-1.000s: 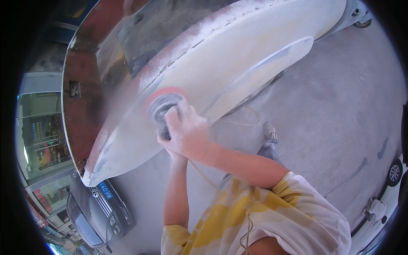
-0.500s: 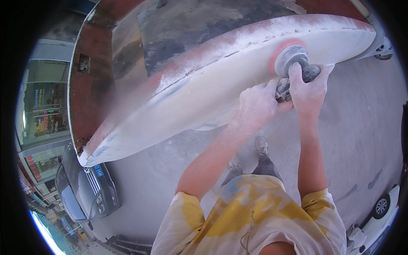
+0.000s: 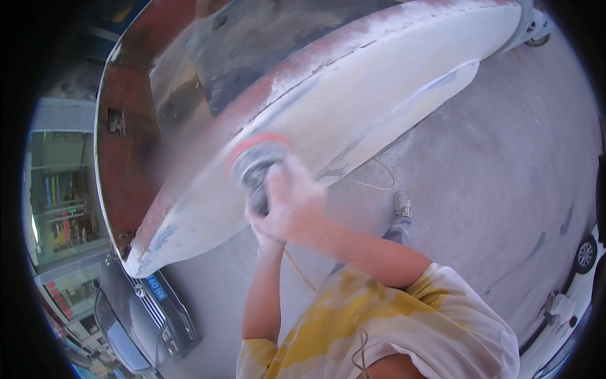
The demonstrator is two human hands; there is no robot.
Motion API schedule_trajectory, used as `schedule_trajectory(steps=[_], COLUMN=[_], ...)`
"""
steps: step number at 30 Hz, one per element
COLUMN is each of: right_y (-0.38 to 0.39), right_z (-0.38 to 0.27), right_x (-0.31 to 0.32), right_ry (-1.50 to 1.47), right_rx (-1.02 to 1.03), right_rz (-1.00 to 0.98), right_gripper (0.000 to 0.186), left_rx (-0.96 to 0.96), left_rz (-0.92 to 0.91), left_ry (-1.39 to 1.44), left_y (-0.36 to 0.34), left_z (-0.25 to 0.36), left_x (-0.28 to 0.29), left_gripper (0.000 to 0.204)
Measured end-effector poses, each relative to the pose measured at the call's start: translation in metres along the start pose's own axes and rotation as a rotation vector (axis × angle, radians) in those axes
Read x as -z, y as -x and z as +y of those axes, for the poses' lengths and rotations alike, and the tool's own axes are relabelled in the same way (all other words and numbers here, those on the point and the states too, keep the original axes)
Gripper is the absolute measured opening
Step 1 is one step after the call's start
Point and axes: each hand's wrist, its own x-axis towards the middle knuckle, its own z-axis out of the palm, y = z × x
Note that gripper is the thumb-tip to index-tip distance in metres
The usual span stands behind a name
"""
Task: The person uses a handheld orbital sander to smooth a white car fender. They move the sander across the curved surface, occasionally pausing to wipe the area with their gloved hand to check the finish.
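Just toward ten o'clock from the middle of our view, we have the grey sander (image 3: 251, 172), its red-rimmed disc against the pale curved panel (image 3: 404, 85) that sweeps from eight o'clock up to one. Our right hand (image 3: 293, 201) is curled round the sander's body, blurred. Our left hand (image 3: 267, 235) sits toward seven o'clock from it, partly covered — we cannot tell how its fingers close. Beyond, we see a dark car (image 3: 142, 316) at eight o'clock, one shoe (image 3: 402, 204) at three.
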Motion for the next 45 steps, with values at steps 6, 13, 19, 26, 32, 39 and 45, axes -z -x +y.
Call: schedule_trajectory(steps=[6,13,19,26,32,39,45], right_y=[-0.002,-0.071,-0.013,0.022,-0.026,0.026,0.001], right_z=[0.007,0.088,0.084,0.068,0.145,0.114,0.135], right_x=[0.003,0.074,0.031,-0.007,0.032,-0.006,0.006], right_ry=[0.043,0.072,0.000,-0.251,-0.217,-0.454,-0.424], right_rx=[-0.007,-0.266,-0.166,-0.319,-0.490,-0.599,-0.630], right_rz=[0.096,0.327,0.281,0.343,0.521,0.439,0.520], right_gripper=[0.050,0.046,0.048,0.050,0.047,0.046,0.046], left_rx=[0.283,-0.139,-0.045,-0.143,-0.161,-0.122,-0.201], left_rz=[-0.029,-0.238,-0.295,-0.225,-0.510,-0.567,-0.514], left_ry=[0.832,0.740,0.823,0.638,0.239,0.055,0.008], left_y=[-0.002,-0.077,-0.028,-0.014,-0.076,-0.040,-0.065], left_z=[0.018,0.113,0.052,0.017,0.100,0.050,0.089], left_x=[-0.005,0.012,-0.007,-0.006,-0.009,0.008,0.009], left_gripper=[0.061,0.039,0.054,0.050,0.049,0.053,0.051])
